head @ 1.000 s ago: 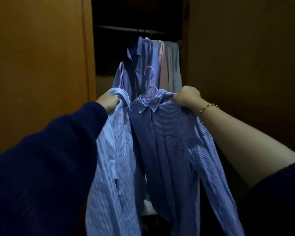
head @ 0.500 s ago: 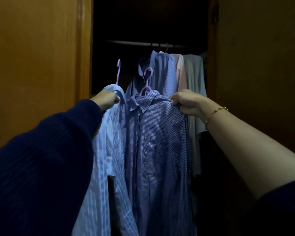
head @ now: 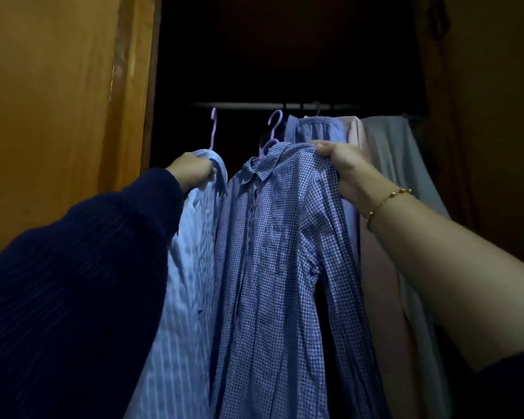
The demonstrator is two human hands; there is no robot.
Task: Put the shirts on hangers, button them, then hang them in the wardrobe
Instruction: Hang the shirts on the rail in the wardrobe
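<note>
My left hand grips the collar end of a light blue striped shirt on a purple hanger whose hook points up just below the wardrobe rail. My right hand grips the shoulder of a blue checked shirt on a second purple hanger; its hook also sits just under the rail. Both shirts hang down in front of me, side by side.
On the rail at the right hang a blue checked shirt, a pink garment and a grey garment. An orange-brown wardrobe door stands at the left, a dark panel at the right. The wardrobe interior is dark.
Both hands have lifted the two shirts upward and forward into the wardrobe. The hanger hooks now sit just below the rail.
</note>
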